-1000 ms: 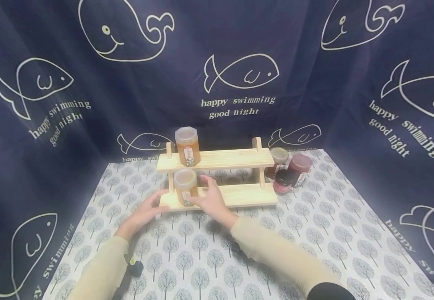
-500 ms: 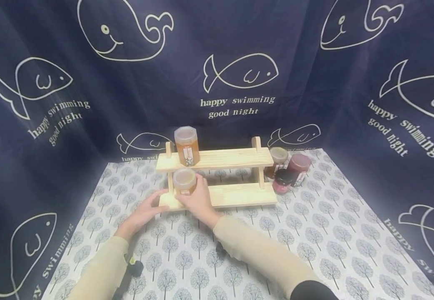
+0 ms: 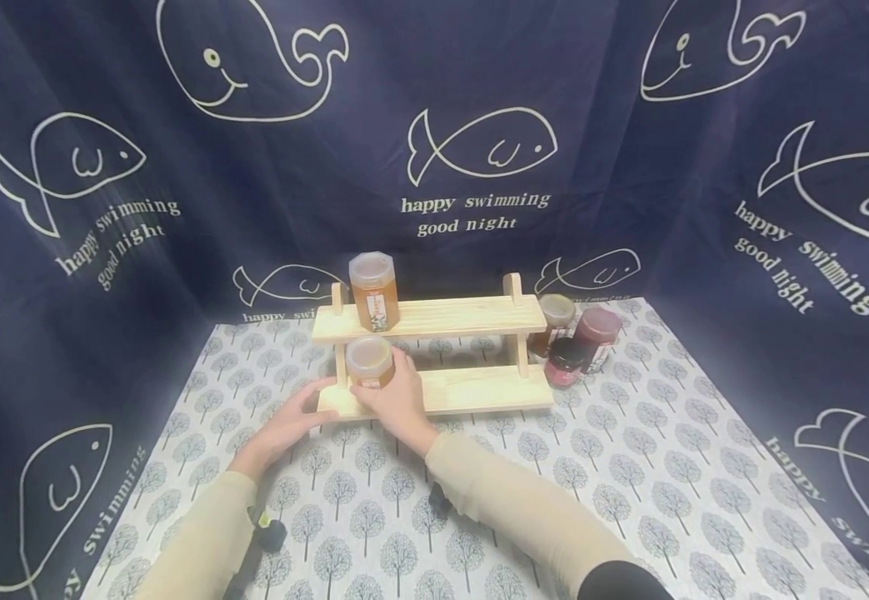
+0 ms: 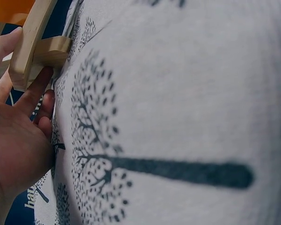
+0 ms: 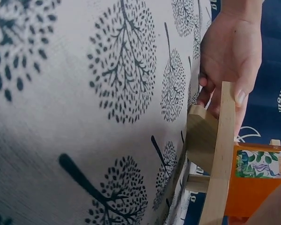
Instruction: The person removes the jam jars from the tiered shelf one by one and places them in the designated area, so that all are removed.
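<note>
A two-tier wooden rack (image 3: 479, 392) stands on the table. My left hand (image 3: 282, 427) holds the left end of its lower board, thumb on top and fingers beneath, as the right wrist view shows. On that board, at the left, an amber honey jar (image 3: 370, 358) with a pale lid stands upright. My right hand (image 3: 397, 400) grips this jar from the front right and hides part of its label. The jar's orange side (image 5: 246, 199) and leafy label show in the right wrist view. Directly above, a second honey jar (image 3: 374, 293) stands on the upper board.
Beside the rack's right end stand a brown jar (image 3: 556, 318) with a pale lid, a dark red jar (image 3: 597, 333) and a small black-lidded jar (image 3: 565, 362). A tree-print cloth (image 3: 464, 533) covers the table. Navy curtains (image 3: 314, 192) with fish drawings surround it.
My right hand has moved left and closed round the lower jar. Between the last two frames it barely shifts. The left hand stays on the rack's end.
</note>
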`<control>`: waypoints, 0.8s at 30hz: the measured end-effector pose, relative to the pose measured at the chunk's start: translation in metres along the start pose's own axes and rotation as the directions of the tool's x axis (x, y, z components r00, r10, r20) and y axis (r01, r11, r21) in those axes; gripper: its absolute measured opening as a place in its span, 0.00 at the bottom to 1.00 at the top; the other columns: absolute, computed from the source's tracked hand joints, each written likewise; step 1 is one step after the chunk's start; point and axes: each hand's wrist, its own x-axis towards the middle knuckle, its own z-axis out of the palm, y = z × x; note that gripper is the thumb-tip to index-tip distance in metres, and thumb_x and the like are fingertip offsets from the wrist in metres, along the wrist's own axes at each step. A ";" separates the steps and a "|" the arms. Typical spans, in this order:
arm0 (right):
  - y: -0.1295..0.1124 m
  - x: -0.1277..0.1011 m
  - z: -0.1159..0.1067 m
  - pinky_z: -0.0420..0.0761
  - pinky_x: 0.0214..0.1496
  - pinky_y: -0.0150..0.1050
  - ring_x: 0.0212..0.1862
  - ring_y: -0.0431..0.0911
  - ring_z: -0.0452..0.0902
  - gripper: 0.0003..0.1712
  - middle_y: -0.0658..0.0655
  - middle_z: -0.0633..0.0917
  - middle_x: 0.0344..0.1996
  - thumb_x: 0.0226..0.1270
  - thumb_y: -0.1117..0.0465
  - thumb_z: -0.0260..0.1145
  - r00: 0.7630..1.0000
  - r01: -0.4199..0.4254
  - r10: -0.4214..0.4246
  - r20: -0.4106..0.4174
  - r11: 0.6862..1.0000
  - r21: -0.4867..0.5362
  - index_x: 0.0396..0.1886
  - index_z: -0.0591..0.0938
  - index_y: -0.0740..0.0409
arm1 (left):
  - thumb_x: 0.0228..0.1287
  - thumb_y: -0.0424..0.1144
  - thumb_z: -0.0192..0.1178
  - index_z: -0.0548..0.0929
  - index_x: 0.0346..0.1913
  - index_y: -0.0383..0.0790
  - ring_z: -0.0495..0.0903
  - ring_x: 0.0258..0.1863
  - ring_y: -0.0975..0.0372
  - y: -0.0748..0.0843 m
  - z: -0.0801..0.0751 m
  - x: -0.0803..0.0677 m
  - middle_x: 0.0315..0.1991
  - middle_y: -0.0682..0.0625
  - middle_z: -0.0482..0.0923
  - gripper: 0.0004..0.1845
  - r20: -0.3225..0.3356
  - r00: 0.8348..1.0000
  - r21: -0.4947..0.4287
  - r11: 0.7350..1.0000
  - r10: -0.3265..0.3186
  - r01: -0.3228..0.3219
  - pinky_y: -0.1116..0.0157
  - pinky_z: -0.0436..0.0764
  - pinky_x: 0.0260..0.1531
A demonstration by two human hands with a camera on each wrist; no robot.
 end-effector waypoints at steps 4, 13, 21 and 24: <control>0.002 0.000 -0.001 0.77 0.63 0.49 0.58 0.49 0.77 0.49 0.53 0.80 0.55 0.46 0.53 0.83 1.000 0.006 -0.006 -0.007 1.000 -0.015 0.69 0.72 0.53 | 0.61 0.54 0.69 0.65 0.75 0.59 0.57 0.75 0.48 -0.002 0.000 0.000 0.76 0.50 0.61 0.40 -0.005 1.000 0.024 1.000 -0.015 0.015 0.35 0.46 0.72; -0.023 -0.002 -0.011 0.78 0.61 0.48 0.57 0.47 0.78 0.47 0.50 0.81 0.56 0.45 0.55 0.83 0.996 0.091 -0.092 0.013 0.995 0.046 0.68 0.74 0.50 | 0.64 0.51 0.68 0.65 0.76 0.54 0.55 0.76 0.46 0.001 -0.002 -0.001 0.77 0.47 0.59 0.38 0.005 1.000 0.015 1.000 0.015 -0.015 0.33 0.44 0.71; -0.043 -0.005 -0.022 0.80 0.57 0.45 0.53 0.44 0.78 0.43 0.48 0.81 0.52 0.45 0.54 0.83 0.993 0.106 -0.107 0.050 0.994 0.030 0.64 0.75 0.50 | 0.64 0.53 0.68 0.64 0.76 0.54 0.50 0.78 0.46 -0.002 -0.003 0.000 0.78 0.47 0.56 0.40 -0.001 1.000 0.058 0.998 -0.008 0.008 0.32 0.43 0.71; -0.042 -0.006 -0.027 0.79 0.57 0.44 0.54 0.43 0.78 0.45 0.47 0.81 0.53 0.46 0.54 0.83 0.992 0.108 -0.110 0.060 0.993 0.043 0.66 0.75 0.48 | 0.63 0.53 0.69 0.65 0.75 0.56 0.51 0.77 0.46 -0.003 -0.002 0.000 0.78 0.48 0.57 0.39 -0.011 1.000 0.064 0.998 -0.013 0.013 0.32 0.44 0.71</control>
